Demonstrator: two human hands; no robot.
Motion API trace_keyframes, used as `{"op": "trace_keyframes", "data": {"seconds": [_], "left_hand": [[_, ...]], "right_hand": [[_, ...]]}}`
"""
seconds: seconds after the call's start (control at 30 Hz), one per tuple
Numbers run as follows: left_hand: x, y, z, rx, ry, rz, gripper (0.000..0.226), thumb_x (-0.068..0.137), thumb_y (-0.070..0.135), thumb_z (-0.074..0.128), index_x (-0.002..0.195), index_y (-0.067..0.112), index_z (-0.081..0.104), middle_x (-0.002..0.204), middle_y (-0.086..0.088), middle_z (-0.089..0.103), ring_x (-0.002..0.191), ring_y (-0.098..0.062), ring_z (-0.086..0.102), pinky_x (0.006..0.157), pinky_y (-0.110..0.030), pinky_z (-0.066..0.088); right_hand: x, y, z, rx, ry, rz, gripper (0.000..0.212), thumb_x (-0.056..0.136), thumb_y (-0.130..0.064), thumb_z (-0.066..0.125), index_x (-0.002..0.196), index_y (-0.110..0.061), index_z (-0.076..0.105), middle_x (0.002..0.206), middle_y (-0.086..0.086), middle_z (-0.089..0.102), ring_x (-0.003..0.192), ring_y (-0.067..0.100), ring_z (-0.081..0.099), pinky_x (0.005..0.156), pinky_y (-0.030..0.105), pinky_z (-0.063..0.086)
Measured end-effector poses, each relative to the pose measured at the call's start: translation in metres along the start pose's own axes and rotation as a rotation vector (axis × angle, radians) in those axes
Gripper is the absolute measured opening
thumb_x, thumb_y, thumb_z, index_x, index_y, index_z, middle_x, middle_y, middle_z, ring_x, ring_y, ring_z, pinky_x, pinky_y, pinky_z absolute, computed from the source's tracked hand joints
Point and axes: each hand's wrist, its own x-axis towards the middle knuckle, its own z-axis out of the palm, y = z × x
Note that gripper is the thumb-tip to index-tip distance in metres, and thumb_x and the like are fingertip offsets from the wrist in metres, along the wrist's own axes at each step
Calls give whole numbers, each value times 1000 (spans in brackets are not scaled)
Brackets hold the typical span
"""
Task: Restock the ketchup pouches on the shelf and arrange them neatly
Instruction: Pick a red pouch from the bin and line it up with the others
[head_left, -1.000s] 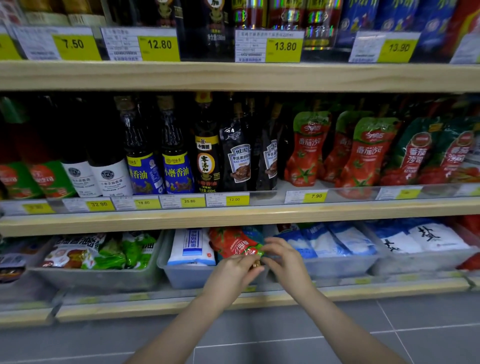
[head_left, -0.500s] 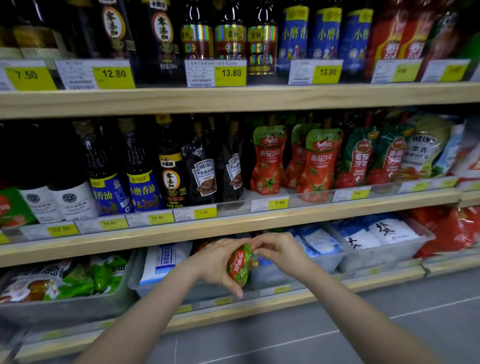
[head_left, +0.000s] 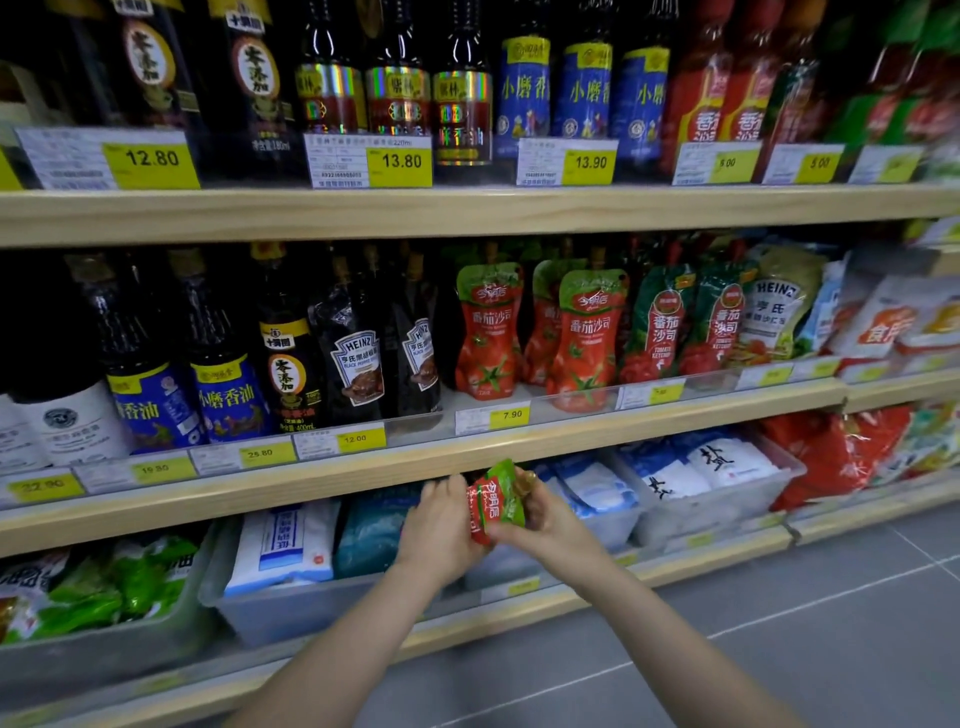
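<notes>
A red and green ketchup pouch (head_left: 493, 501) is held between both hands in front of the lower shelf, just under the middle shelf's wooden edge (head_left: 363, 480). My left hand (head_left: 441, 525) grips its left side and my right hand (head_left: 545, 512) grips its right side near the cap. On the middle shelf stand matching ketchup pouches (head_left: 488, 332) upright, one at the left and two more (head_left: 587, 338) beside it, above the 7.90 price tag (head_left: 511, 414).
Dark sauce bottles (head_left: 358, 358) stand left of the pouches and darker green ketchup pouches (head_left: 660, 327) to their right. Clear bins (head_left: 260, 613) with white and blue bags fill the lower shelf. Grey tiled floor (head_left: 779, 623) lies below.
Both hands have lifted the pouch out of the lower bin and raised it toward the middle shelf. The view has tilted upward and shifted right.
</notes>
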Motion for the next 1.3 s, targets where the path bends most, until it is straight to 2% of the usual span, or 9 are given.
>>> {"op": "trace_keyframes", "data": {"seconds": [0.1,0.2,0.33,0.4,0.53,0.73,0.93,1.1,1.3], "left_hand": [[0,17,-1,-8,7,-26,77,53,62,71,105,15,41,105,-1,54,104,-22,48,73,-37,45],[4,17,-13,-324,-166,11,97,39,65,74,119,21,42,113,5,59,106,-15,55,86,-36,49],[7,7,-21,-655,-496,102,53,57,40,86,101,40,56,101,18,67,96,0,63,89,-29,52],[6,13,-20,-680,-502,111,38,57,41,85,88,44,62,89,24,69,88,6,64,83,-23,52],[8,28,-16,-718,-372,65,49,49,52,82,93,38,63,91,19,70,85,6,64,79,-20,52],[4,28,-16,-703,-473,94,45,53,43,86,90,43,60,91,23,67,86,8,63,75,-14,51],[3,37,-14,-734,-212,33,30,53,44,83,79,43,67,75,23,70,76,7,65,68,-17,52],[15,55,-39,-660,-55,95,40,48,55,79,84,46,63,76,24,69,72,10,62,60,-11,49],[46,24,-96,-562,275,151,70,59,69,69,115,28,59,111,12,61,103,-3,56,90,-23,45]], "right_hand": [[8,-5,-1,-89,331,-86,12,89,-7,57,96,-14,63,88,2,68,82,11,62,76,26,50],[9,-20,-19,-54,274,-132,17,90,-10,57,86,-23,68,78,-4,71,72,3,64,64,15,50],[8,-44,-40,-36,164,-134,17,88,-12,59,86,-25,70,73,-7,74,69,6,69,59,17,53],[12,-50,-44,-21,156,-133,13,86,-13,61,85,-24,69,74,-7,75,69,7,70,59,17,53],[14,-49,-50,175,263,-83,5,80,-13,69,80,-18,69,73,-1,75,68,11,70,57,20,54],[11,-47,-52,189,314,-65,2,81,-14,67,80,-13,68,72,0,74,67,12,69,57,20,54],[-7,-25,-43,35,136,26,33,76,-3,72,107,-13,63,98,4,72,88,12,69,73,22,56],[-4,-39,-43,-20,270,-83,36,70,7,73,99,-11,61,95,9,70,82,11,68,77,29,56],[36,-107,-64,-83,307,-330,36,72,-4,75,96,-26,60,93,-11,71,88,0,67,73,15,54]]}}
